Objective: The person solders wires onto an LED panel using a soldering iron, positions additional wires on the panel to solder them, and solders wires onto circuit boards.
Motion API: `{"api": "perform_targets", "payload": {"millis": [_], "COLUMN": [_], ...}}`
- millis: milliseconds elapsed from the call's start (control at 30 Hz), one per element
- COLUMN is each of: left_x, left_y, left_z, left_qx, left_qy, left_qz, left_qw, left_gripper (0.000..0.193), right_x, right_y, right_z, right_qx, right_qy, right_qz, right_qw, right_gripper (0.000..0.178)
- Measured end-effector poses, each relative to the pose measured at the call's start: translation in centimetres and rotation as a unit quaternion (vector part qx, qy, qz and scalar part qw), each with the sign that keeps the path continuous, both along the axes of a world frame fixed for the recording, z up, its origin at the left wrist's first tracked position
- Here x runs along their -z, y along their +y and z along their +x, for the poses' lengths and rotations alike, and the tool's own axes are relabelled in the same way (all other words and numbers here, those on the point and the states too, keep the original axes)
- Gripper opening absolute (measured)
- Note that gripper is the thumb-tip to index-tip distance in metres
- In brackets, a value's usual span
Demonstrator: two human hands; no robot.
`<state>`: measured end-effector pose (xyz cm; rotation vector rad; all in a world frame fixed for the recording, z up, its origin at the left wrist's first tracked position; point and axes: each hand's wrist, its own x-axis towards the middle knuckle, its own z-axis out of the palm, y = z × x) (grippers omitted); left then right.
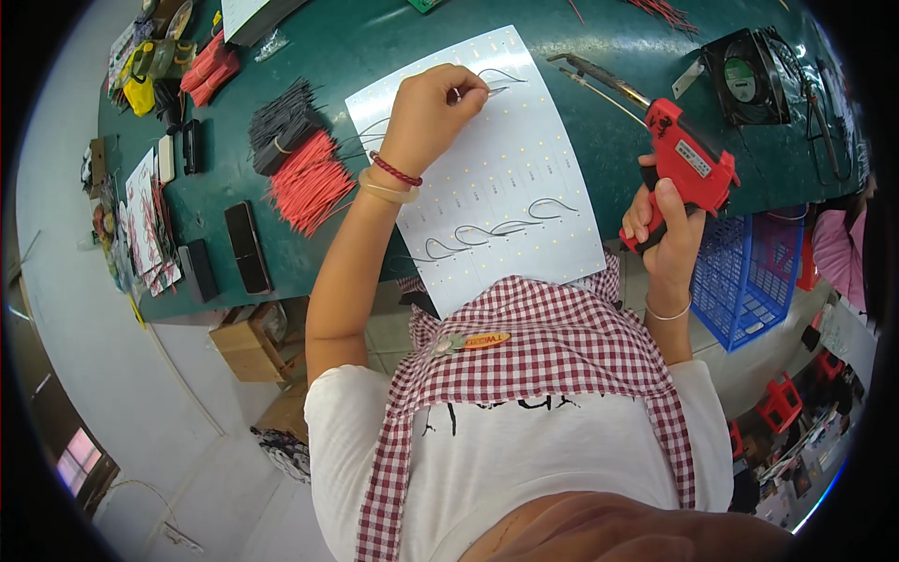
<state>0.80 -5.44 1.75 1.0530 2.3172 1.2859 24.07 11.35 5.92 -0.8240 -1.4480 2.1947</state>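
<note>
Green matting is covering the workbench (375, 47), which is stretching across the upper part of the view. White and rectangular, a panel (487, 169) studded with rows of tiny pale dots is lying on the bench, its near edge overhanging toward a red-and-white checked apron (552, 347) worn by the person. A blue plastic basket (744, 272) is standing off the bench edge to the right, and a black square fan (744, 77) is resting on the far right of the mat. A bundle of red wires (309, 183) is lying left of the panel, touching a bundle of black wires (281, 122) just beyond it. The right hand (667, 234) is gripping a red glue gun (688, 159) by its handle, fingers clenched around it, the long metal nozzle pointing left over the mat just beside the panel's far right corner. The left hand (433, 112) is resting on the panel's upper part, fingertips pinching a thin curved wire (496, 82) against the white surface. Several more curved wire pieces (496, 228) are lying in a row across the panel's near part.
</note>
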Motion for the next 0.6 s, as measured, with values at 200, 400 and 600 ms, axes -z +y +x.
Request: {"api": "perform_targets", "payload": {"millis": [200,400,600], "left_x": [1.5,1.4,1.9], "left_y": [0.6,0.9,1.2], "left_z": [-0.4,-1.0,-1.3], "left_qx": [0.003,0.019,0.022], "left_qy": [0.165,0.177,0.186], "left_qz": [-0.102,-0.157,-0.125], "left_qw": [0.981,0.972,0.974], "left_gripper": [0.006,0.006,0.003], "right_x": [0.8,1.3,1.8], "right_y": [-0.3,-1.2,-1.4], "right_z": [-0.7,-2.0,-2.4], "right_qx": [-0.043,-0.092,-0.097], "right_qy": [-0.026,-0.061,-0.093], "right_qz": [-0.001,0.005,0.012], "right_qw": [0.999,0.994,0.991], "right_gripper": [0.029,0.027,0.023]}}
